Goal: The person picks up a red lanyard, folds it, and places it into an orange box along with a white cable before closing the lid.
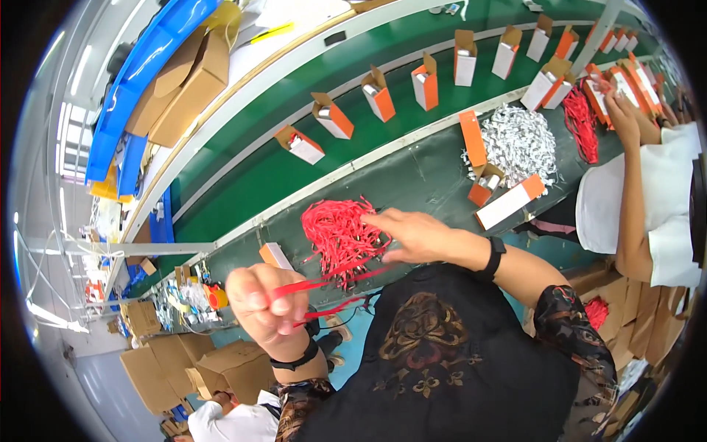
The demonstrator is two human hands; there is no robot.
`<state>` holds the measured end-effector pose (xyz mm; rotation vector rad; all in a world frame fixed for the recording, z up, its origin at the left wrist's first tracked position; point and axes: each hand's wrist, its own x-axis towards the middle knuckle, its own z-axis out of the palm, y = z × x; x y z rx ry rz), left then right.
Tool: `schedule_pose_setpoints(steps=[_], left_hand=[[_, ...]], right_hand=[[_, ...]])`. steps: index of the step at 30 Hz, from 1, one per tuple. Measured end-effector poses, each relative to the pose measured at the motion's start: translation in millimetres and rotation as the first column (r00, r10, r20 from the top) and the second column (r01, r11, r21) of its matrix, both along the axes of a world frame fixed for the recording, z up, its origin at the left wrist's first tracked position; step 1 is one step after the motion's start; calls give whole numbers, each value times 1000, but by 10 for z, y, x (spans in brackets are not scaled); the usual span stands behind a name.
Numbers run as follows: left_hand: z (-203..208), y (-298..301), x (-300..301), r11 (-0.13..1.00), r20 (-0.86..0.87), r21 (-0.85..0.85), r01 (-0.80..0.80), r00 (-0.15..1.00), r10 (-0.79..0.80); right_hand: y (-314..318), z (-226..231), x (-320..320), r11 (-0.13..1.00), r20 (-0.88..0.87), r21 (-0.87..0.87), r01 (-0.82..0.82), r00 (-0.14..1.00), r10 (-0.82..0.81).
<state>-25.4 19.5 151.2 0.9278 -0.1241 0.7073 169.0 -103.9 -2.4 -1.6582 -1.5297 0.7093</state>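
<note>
My left hand is closed in a pinch, raised in front of the bench. A thin red strap, like a wrist lanyard, runs from its fingers toward the right. Just beyond lies a tangled pile of red straps with dark ends. At the pile's right side is my right hand, its thumb and forefinger apart and its fingertips over the straps. Nothing shows gripped in it. A small white-and-orange box sits on the bench behind my left hand.
Open white-and-orange boxes stand in a row along the green conveyor. Small white parts are heaped right of the red pile, beside a long box. A co-worker's hand is among boxes at the right. Cardboard cartons stand at lower left.
</note>
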Motion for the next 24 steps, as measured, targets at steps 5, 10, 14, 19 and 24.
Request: schedule_pose_setpoints(steps=[5,10,14,19,24], left_hand=[[-405,-53,222,977,-363,183,-106,917,168],[-816,-80,421,996,-591,92,-13,804,65],[-902,-196,553,997,-634,66,33,774,16],[-1091,-280,582,929,-684,354,107,707,179],[-1223,-298,486,954,-741,204,219,672,4]], right_hand=[[-7,-63,33,955,-53,235,-183,978,200],[-182,115,198,975,-865,103,-196,466,185],[-268,176,254,990,-846,76,-122,518,129],[-375,180,228,999,-681,33,34,732,-3],[-448,156,250,987,-591,58,147,803,-85]])
